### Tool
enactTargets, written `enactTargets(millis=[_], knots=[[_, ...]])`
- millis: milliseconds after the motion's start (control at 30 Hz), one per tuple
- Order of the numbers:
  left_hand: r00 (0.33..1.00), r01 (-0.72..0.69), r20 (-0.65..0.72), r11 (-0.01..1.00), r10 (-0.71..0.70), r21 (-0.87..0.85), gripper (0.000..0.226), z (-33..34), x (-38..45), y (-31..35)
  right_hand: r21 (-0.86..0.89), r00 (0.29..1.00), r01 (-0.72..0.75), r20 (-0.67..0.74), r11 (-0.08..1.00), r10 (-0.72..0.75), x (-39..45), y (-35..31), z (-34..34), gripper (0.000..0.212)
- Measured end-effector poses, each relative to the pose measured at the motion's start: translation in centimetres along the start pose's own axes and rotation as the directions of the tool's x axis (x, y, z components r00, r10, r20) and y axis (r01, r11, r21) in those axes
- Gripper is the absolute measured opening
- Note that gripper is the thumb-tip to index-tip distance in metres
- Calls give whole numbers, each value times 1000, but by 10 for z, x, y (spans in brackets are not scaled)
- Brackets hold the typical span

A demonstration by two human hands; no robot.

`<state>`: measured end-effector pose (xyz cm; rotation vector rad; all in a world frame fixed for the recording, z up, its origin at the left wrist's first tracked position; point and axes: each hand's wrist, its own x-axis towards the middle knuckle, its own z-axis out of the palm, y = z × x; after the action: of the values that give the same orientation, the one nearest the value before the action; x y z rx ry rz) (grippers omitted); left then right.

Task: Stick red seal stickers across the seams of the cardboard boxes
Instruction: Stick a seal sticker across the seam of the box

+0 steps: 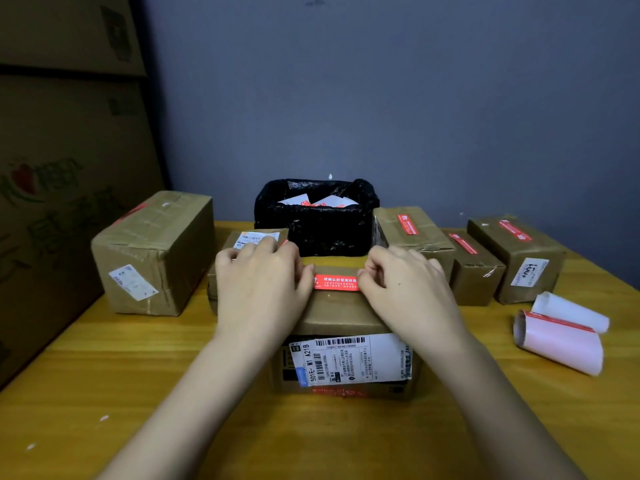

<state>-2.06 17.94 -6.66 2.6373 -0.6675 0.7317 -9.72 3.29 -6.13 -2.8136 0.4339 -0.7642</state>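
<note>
A red seal sticker (335, 283) lies across the top of the middle cardboard box (341, 317), which stands on the wooden table (138, 368) just in front of the black-lined bin (317, 220). The left hand (261, 284) and the right hand (403, 285) rest on that box, each with curled fingers pinching one end of the sticker. Right of the bin stand three boxes (471, 254) already bearing red stickers; left of it stands a larger box (152, 254).
</note>
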Motion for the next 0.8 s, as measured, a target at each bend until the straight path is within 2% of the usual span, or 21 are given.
enactTargets(millis=[500,800], knots=[[999,-47,21,991,45,123,31,6,2,0,-100,998,48,41,994,-44,0,-4,5,19],[997,-73,21,990,70,122,24,8,2,0,-162,995,84,64,983,-74,2,-3,5,18]])
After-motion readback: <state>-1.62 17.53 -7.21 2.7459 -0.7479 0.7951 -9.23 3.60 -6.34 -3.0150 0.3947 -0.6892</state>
